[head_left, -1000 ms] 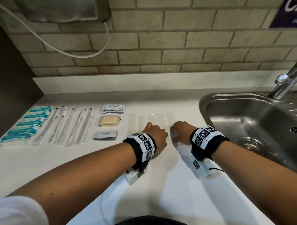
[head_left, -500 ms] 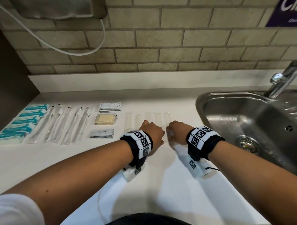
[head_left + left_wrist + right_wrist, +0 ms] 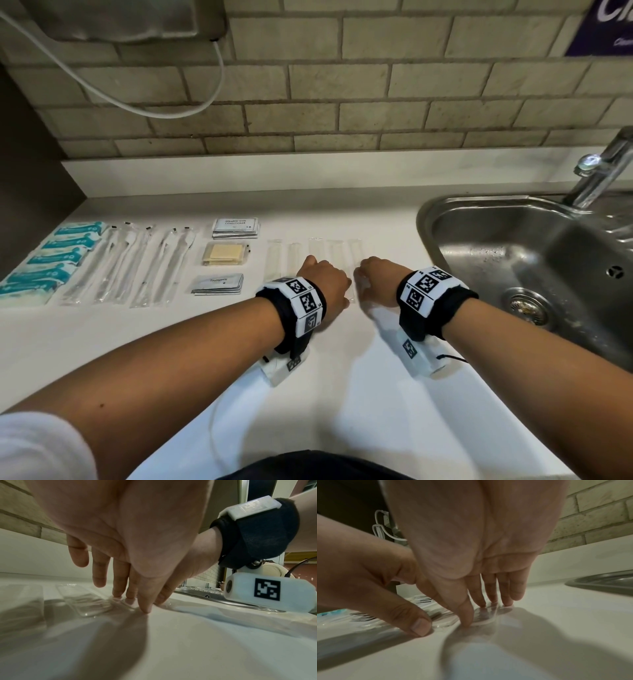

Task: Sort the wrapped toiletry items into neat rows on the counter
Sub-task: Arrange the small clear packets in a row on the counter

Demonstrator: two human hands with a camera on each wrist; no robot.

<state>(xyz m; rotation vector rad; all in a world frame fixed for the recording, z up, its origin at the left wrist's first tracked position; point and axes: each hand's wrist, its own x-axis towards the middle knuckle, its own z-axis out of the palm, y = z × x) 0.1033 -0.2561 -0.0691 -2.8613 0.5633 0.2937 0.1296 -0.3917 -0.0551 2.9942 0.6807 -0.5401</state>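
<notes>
White counter (image 3: 342, 394) beside steel sink (image 3: 534, 260). Clear wrapped strips (image 3: 274, 260) laid side by side, right of stacked sachets (image 3: 235, 228), clear-wrapped sticks (image 3: 144, 263) and teal packets (image 3: 58, 253). Left hand (image 3: 325, 284) fingers nearly straight, tips pressing strip ends flat. Right hand (image 3: 375, 284) the same on the rightmost strip, thumb down, holding nothing. Compared with a second ago: hands hardly shifted, strips unmoved. Likely meaning: final squaring of the last row, sorting nearly complete.
</notes>
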